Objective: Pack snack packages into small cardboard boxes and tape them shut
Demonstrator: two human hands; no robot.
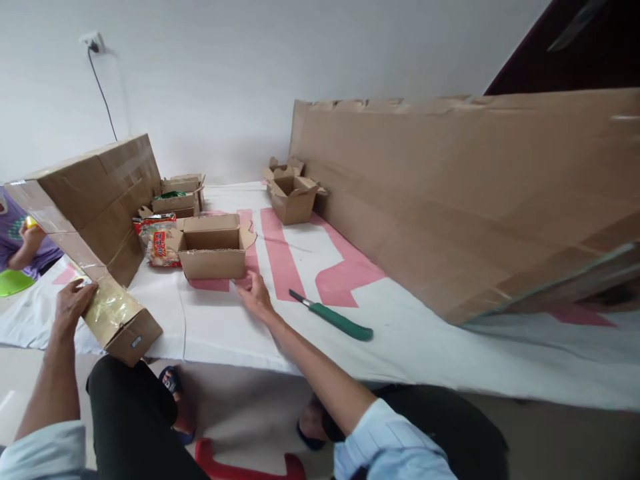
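Observation:
My left hand [73,308] is closed with bent fingers at the edge of a long, tape-covered cardboard box [123,313] at the table's left front. My right hand [256,297] reaches to the lower right corner of a small open cardboard box [214,264], thumb in front and fingers curled beside it. That box stands upright with its flaps raised and looks bare inside. Against its left side leans a red and clear snack packet [159,247]. A green-handled knife [340,321] lies to the right of my right hand, blade pointing left.
More small open boxes stand at the back left [175,201] and back middle [294,205]. A large cardboard panel [450,180] rises along the right. White cloth with pink shapes covers the table [225,327]. Another person [25,243] sits at far left. A red stool [240,470] is below.

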